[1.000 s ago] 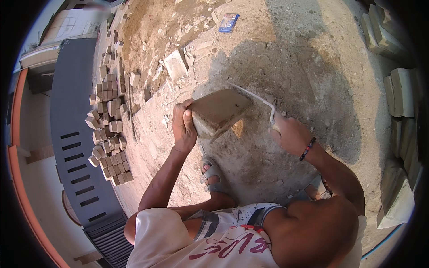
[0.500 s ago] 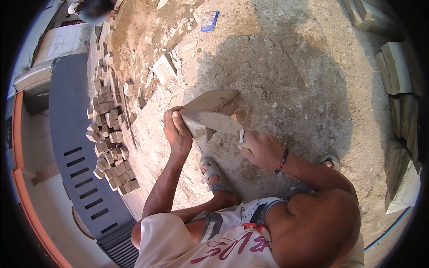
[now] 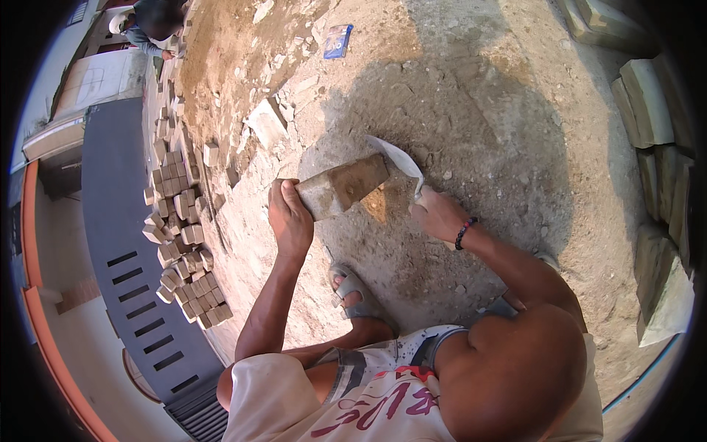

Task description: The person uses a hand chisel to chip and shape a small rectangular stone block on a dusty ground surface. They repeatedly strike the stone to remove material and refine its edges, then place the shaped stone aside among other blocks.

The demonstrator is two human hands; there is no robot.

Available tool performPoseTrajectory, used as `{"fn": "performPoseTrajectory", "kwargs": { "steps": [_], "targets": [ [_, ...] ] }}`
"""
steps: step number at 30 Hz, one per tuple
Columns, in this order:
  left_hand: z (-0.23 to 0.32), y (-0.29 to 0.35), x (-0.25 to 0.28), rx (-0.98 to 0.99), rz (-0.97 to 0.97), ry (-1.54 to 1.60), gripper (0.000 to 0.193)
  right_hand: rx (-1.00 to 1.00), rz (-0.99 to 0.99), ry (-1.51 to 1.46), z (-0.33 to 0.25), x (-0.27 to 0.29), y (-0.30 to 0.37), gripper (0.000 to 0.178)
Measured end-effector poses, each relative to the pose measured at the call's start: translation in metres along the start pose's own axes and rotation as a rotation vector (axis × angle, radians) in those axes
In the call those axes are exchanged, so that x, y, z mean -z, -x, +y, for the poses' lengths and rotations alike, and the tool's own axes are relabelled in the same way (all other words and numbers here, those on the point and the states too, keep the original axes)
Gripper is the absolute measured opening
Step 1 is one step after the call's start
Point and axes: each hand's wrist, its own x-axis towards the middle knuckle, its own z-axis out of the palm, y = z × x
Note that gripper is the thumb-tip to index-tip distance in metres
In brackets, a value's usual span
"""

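Observation:
My left hand (image 3: 289, 214) grips the near left end of a grey-brown concrete block (image 3: 342, 186), its thumb on top. The block is held up above the dusty ground, its far end pointing up and to the right. In my right hand (image 3: 442, 215) is the handle of a trowel (image 3: 401, 158), fingers wrapped round it. The trowel's pale metal blade is turned edge-on, just beyond the block's far right end. Whether blade and block touch, I cannot tell.
Several paving blocks (image 3: 190, 286) are heaped at the left by a grey gate (image 3: 121, 221). A broken slab piece (image 3: 267, 123) and a blue packet (image 3: 338, 41) lie ahead. Stacked concrete slabs (image 3: 648, 103) line the right. Another person (image 3: 140, 33) is at the far left.
The trowel blade has swung from lying across the block to beyond its right end. My right hand moved right and slightly up. My left hand keeps its hold.

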Motion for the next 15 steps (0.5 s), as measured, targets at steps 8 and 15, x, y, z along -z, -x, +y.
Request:
{"fn": "performPoseTrajectory", "kwargs": {
  "steps": [8,15],
  "targets": [
    [0.001,0.009,-0.002,0.05,-0.055,0.061,0.037,-0.031,-0.026,-0.058,0.0,-0.033,-0.003,0.039],
    [0.005,0.013,-0.001,0.013,-0.009,0.131,0.038,0.143,-0.084,-0.134,-0.036,0.003,0.005,0.038]
  ]
}}
